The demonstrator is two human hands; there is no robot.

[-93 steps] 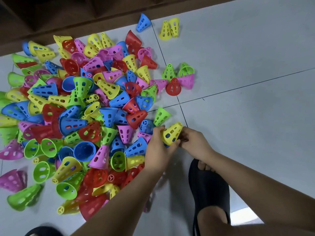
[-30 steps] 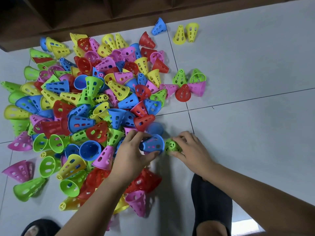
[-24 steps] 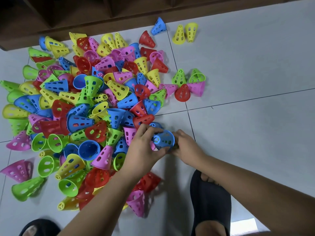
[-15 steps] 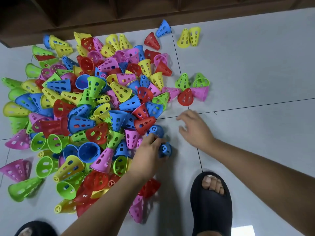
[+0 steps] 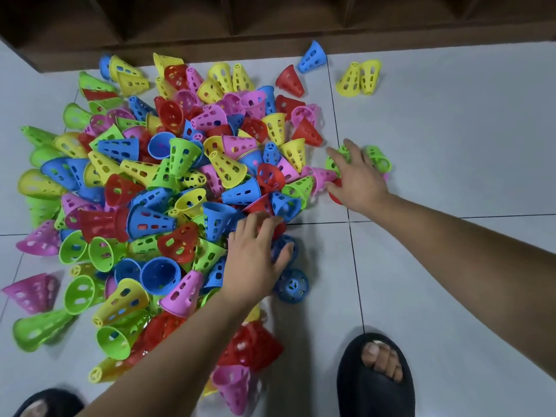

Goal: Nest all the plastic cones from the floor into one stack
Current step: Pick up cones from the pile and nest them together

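Cone pile (image 5: 180,191) fills left and centre of frame on white tiled floor (image 5: 451,145). Your left hand (image 5: 255,260): fingers spread wide, palm down at pile's lower right edge, gripping nothing. Blue cone (image 5: 291,285) stands tip up on floor, free, just beside its thumb. Your right hand (image 5: 358,179): fingers splayed over green cones (image 5: 379,158) right of pile. Two yellow cones (image 5: 358,78) lie apart, upper right. Black slipper (image 5: 355,392) at bottom.

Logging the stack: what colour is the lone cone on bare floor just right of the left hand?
The cone is blue, clearest in the head view.
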